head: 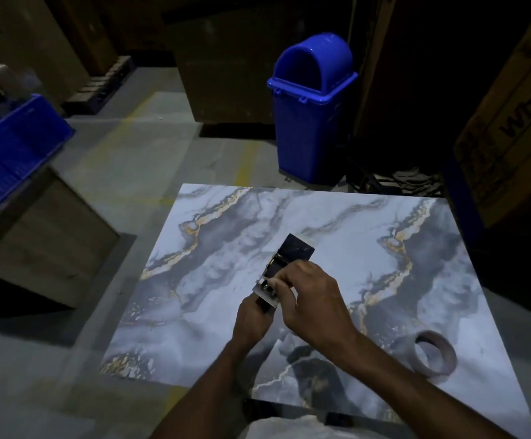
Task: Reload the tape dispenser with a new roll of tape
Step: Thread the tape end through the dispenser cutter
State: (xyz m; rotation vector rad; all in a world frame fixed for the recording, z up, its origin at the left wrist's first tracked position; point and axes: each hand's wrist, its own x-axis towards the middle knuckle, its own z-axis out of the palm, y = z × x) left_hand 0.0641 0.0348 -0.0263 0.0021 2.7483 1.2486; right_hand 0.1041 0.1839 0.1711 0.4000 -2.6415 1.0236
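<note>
Both forearms [416,384] reach over the desk [337,217]; left hand [252,318] wraps its grip round the tape dispenser [295,252], right hand [316,296] pinches its metal part.

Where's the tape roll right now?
Head view: the tape roll lies on the marble-patterned table, near its right edge, right of the right forearm, apart from the tape dispenser gripped by the left hand and right hand.
</note>
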